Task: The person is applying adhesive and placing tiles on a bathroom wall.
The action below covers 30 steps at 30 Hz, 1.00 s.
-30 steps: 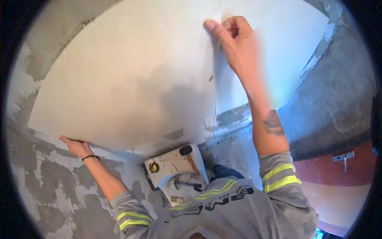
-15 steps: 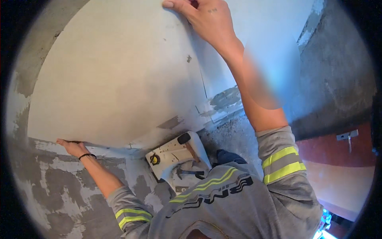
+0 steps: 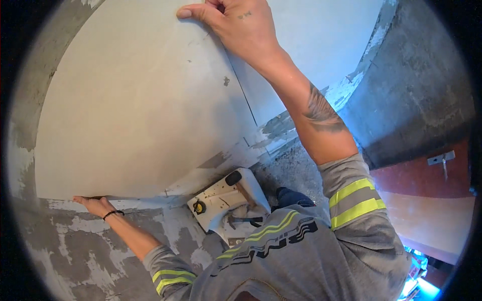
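A large, off-white flat panel fills the left and upper part of the view, standing against a grey, plaster-smeared wall. My left hand, with a dark bracelet at its wrist, is at the panel's lower left edge, fingers under it. Higher up, my right hand grips the panel's right edge with the thumb lying on its face; the other fingers are partly hidden behind the hand and cut off by the frame. A second pale panel adjoins on the right, a thin dark seam between them.
Below the panels stands a whitish stool-like platform bearing a yellow-and-black tape measure, a hammer and a grey cloth. A dark grey wall rises at right, near a red-brown door with a metal handle.
The panel's lower left edge and my left hand appear lower in view. My right hand appears farther left, still at the panel's edge. The whole view has shifted slightly.
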{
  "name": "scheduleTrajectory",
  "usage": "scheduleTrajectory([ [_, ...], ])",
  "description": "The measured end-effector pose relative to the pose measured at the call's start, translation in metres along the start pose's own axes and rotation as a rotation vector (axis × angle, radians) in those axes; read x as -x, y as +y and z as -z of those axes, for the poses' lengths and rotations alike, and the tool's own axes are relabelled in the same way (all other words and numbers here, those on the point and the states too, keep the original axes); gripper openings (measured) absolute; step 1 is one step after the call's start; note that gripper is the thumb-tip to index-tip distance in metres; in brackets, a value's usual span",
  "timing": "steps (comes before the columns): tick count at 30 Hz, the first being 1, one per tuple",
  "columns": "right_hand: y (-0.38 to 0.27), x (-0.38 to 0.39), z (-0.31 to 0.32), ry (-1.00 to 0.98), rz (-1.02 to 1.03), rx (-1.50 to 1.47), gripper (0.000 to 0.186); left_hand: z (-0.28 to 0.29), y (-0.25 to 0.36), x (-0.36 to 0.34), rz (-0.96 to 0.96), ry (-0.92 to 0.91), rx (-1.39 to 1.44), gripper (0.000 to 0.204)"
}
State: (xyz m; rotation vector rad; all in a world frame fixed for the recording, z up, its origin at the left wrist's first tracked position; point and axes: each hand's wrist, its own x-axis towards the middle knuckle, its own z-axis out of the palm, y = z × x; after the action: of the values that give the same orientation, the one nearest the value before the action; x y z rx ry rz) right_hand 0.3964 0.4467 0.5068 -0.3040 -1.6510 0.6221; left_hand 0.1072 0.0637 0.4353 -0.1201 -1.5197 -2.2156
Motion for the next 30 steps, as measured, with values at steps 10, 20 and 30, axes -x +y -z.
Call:
scheduleTrajectory([
  [10,0.004,0.015,-0.005,0.021,-0.082,0.08,0.053,0.039,-0.022,-0.039,0.025,-0.132,0.052,0.069],
  [20,0.014,0.002,0.002,0.007,0.064,0.193,0.046,-0.015,0.011,0.026,0.067,-0.067,-0.013,0.063],
  [30,0.083,0.087,0.015,-0.029,-0.085,-0.098,0.034,-0.018,-0.016,0.025,-0.071,-0.042,-0.161,0.068],
])
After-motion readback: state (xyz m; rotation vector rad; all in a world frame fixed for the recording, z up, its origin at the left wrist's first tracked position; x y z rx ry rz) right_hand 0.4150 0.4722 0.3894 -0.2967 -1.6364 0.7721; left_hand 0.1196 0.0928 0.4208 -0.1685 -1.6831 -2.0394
